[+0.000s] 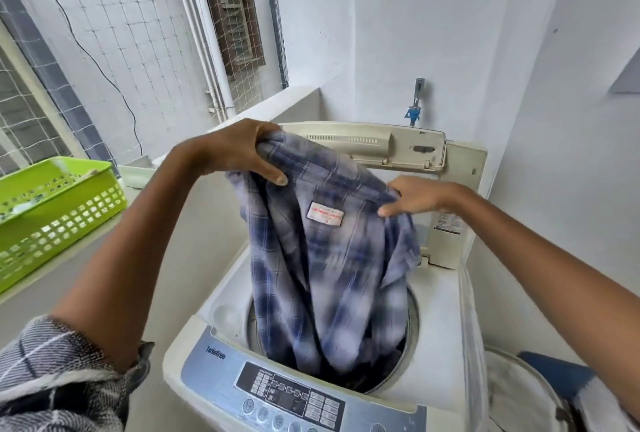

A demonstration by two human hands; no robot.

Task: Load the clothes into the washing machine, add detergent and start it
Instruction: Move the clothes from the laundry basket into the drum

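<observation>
In the head view, the left hand (242, 151) and right hand (414, 198) are each clamping a grip on the collar of the plaid shirt (332, 276), hanging limp (soft, light, judging by its drape) into the washing machine drum (410, 345).

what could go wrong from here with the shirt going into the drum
1. The plaid shirt is bunched and wide; as the left hand and right hand lower it, a fold may drape over the drum rim instead of dropping in.
2. The raised lid stands close behind the hands, so fabric might catch on it.
</observation>
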